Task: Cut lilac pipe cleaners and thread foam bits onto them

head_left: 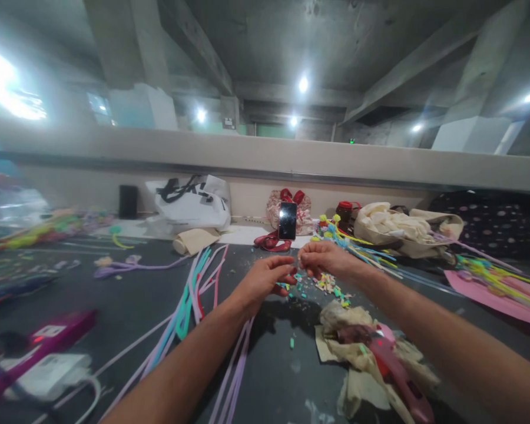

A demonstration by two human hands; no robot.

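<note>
My left hand point(267, 280) is held over the black tabletop, its fingers loosely bent and apart, with nothing visible in it. Close beside it, my right hand point(320, 259) has thumb and fingers pinched together; anything between the fingertips is too small to make out. Under and behind the hands lie small cut scraps point(329, 285) in yellow, teal and pink. Long lilac and teal fuzzy stems point(188, 291) run along the left forearm. Below the right forearm, a pink glue gun point(400, 371) with a small red light rests on crumpled beige paper point(351, 377).
A phone point(287, 221) stands upright against a patterned bag point(271, 206). A white bag point(198, 203) and a cloth bag point(393, 227) sit along the back wall. At left are a magenta power strip point(66, 335) and white plug point(48, 374). More coloured stems and pink sheet point(481, 294) lie right.
</note>
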